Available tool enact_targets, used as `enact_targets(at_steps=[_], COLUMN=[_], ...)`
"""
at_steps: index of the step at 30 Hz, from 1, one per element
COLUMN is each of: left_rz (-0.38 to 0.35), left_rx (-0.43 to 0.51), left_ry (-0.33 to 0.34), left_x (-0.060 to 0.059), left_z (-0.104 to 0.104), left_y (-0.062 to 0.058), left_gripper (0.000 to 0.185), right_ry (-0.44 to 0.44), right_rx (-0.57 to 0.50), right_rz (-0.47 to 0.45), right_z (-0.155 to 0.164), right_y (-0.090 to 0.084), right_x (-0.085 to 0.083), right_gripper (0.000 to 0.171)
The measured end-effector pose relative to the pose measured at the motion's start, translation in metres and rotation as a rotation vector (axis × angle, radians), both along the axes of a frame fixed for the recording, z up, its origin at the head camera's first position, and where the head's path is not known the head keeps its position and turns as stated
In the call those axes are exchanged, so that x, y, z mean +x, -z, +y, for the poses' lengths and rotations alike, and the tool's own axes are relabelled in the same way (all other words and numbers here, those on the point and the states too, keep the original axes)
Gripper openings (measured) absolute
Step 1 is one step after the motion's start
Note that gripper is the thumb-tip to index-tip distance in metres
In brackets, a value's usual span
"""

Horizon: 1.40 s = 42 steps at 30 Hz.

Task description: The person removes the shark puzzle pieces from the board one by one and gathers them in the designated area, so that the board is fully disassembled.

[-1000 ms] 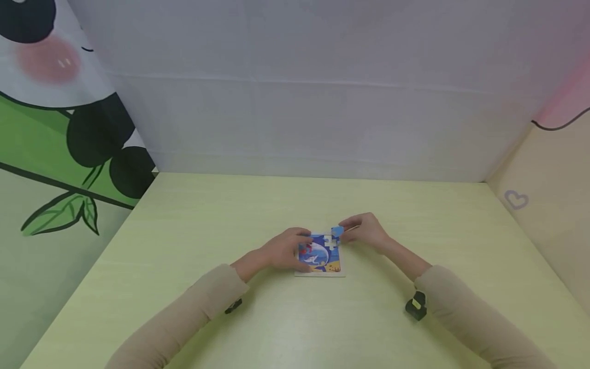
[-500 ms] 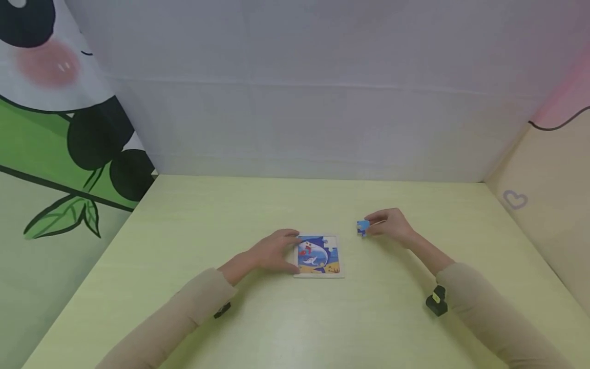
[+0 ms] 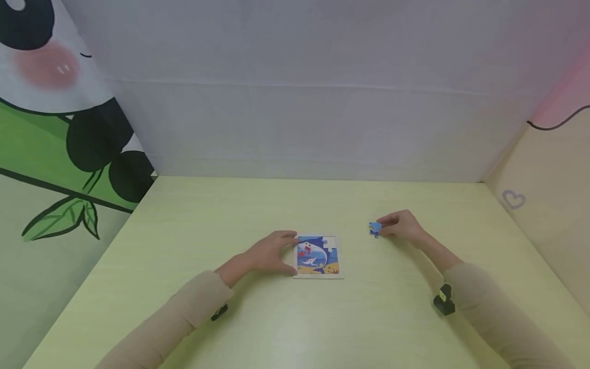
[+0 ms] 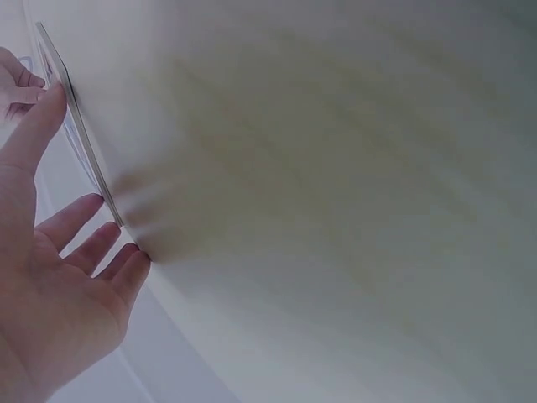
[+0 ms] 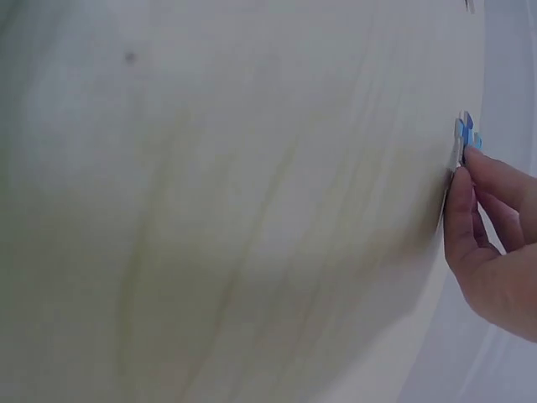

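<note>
The left hand (image 3: 273, 252) is spread wide at the left edge of a framed jigsaw puzzle (image 3: 319, 256), its thumb by the near left corner and its fingers by the far left one; the left wrist view shows thumb and fingertips against the frame's edge. The puzzle lies flat on the pale yellow-green table (image 3: 276, 318), between the two hands, its picture showing a blue-and-white dolphin with a smaller white one, over yellow sand. A pale gap (image 3: 329, 242) in the puzzle stands at its far right corner. To the right and slightly farther off, well apart from the frame, the right hand (image 3: 404, 225) is nearly closed, pinching a blue jigsaw piece (image 3: 375, 228) between thumb and fingers; the piece juts out to the hand's left, and whether it touches the table cannot be told. Both arms come in from the near side in beige sleeves (image 3: 500, 312), with a black device (image 3: 444, 301) under each wrist. A grey-white backdrop (image 3: 299, 102) rises beyond the table's far edge, a panda mural (image 3: 55, 128) covers the left wall, and a heart outline (image 3: 513, 199) marks the right wall.
</note>
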State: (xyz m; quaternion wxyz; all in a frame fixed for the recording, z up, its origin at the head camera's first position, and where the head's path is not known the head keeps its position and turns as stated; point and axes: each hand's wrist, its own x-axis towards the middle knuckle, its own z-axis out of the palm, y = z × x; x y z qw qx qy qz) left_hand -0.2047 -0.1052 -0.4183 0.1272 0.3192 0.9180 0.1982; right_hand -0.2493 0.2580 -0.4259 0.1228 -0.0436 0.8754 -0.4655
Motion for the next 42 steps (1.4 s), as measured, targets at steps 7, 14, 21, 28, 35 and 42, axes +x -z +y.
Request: enact_targets(at_steps=[7,14,21,28,35,42], left_rz=[0.007,0.010,0.009,-0.003,0.010,0.025], left_rx=[-0.001,0.005,0.002,0.012,-0.002,-0.002], left_ry=[0.004,0.012,-0.002,0.002,0.004,0.005], left_x=[-0.001,-0.001,0.000,0.000,-0.002,-0.001], left_z=[0.000,-0.001,-0.001,0.000,0.000,0.001], left_y=[0.004,0.004,0.002,0.001,0.002,0.000], left_gripper=[0.073,0.073,0.073,0.073,0.074,0.073], right_ry=[-0.010,-0.018,-0.043,-0.025,-0.021,-0.061], right_rx=[0.048,0.075,0.098,0.077,0.040,0.039], right_rz=[0.012,0.009,0.026,-0.003,-0.012,0.024], right_z=[0.000,-0.001,0.000,0.000,-0.003,-0.026], right_y=[-0.001,-0.002,-0.003,-0.001,-0.005,-0.014], right_x=[0.001,0.002,-0.001,-0.001,0.001,0.008], right_gripper=[0.034,0.033,0.032,0.032,0.033,0.037])
